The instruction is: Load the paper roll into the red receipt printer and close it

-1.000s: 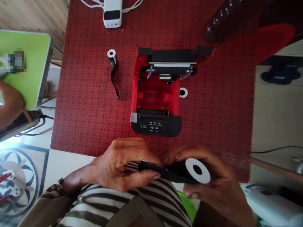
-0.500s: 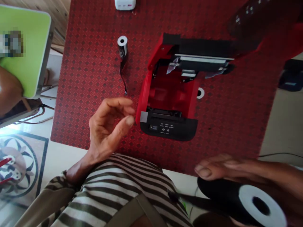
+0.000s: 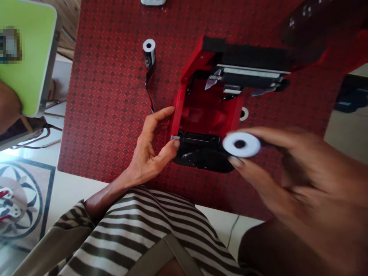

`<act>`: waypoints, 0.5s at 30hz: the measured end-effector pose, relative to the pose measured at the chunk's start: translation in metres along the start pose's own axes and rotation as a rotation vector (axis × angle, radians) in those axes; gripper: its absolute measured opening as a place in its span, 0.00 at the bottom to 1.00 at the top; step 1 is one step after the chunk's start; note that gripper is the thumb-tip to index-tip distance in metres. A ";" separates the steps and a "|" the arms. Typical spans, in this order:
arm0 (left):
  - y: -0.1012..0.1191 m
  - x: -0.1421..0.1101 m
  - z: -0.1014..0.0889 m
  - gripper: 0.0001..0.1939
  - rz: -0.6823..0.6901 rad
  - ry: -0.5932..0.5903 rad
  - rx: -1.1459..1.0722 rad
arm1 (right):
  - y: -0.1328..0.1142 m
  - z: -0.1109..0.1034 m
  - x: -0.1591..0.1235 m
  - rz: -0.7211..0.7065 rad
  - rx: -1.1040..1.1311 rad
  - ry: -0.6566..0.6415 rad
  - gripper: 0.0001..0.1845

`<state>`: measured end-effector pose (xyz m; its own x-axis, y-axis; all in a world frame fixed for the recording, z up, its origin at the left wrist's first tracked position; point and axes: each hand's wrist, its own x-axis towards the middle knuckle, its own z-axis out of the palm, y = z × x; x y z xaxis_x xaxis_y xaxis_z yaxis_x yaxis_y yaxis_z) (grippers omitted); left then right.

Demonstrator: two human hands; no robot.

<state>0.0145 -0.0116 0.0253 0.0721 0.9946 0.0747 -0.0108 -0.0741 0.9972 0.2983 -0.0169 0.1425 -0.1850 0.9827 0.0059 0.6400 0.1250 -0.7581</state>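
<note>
A red and black label printer (image 3: 201,153) stands on the table with its lid (image 3: 253,57) raised and its red paper bay (image 3: 207,115) exposed. My left hand (image 3: 152,149) grips the printer's front left corner, thumb on the front edge and fingers along the side wall. Between the thumb and fingers of my right hand (image 3: 287,168) is a paper roll (image 3: 251,145), its white end with a dark core hole facing me. The roll is over the printer's front right corner, outside the bay. Behind it a dark strip covers part of the front panel.
On the red patterned table (image 3: 109,96), a small black and white roll (image 3: 149,57) stands left of the printer, its tail trailing forward. Another white roll end (image 3: 244,114) shows at the printer's right. A green-topped table (image 3: 34,76) and a person's arm (image 3: 10,99) are at far left.
My right hand has brought the paper roll up from the lower right to the printer's front, turning it. My left hand has moved right onto the printer's corner.
</note>
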 end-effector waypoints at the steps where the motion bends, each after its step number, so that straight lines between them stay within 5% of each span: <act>1: 0.000 0.000 0.001 0.35 0.006 0.001 0.002 | -0.006 0.008 0.012 -0.101 -0.100 0.015 0.17; 4: -0.002 0.001 0.002 0.36 0.005 0.010 0.012 | -0.012 0.024 0.043 -0.261 -0.327 -0.006 0.16; 15: 0.001 0.002 0.002 0.33 0.022 -0.014 -0.005 | 0.007 0.069 0.084 -0.124 -0.357 -0.091 0.11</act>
<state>0.0163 -0.0096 0.0267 0.0859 0.9916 0.0965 -0.0179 -0.0953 0.9953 0.2358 0.0573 0.0926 -0.3321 0.9432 0.0134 0.8251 0.2973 -0.4804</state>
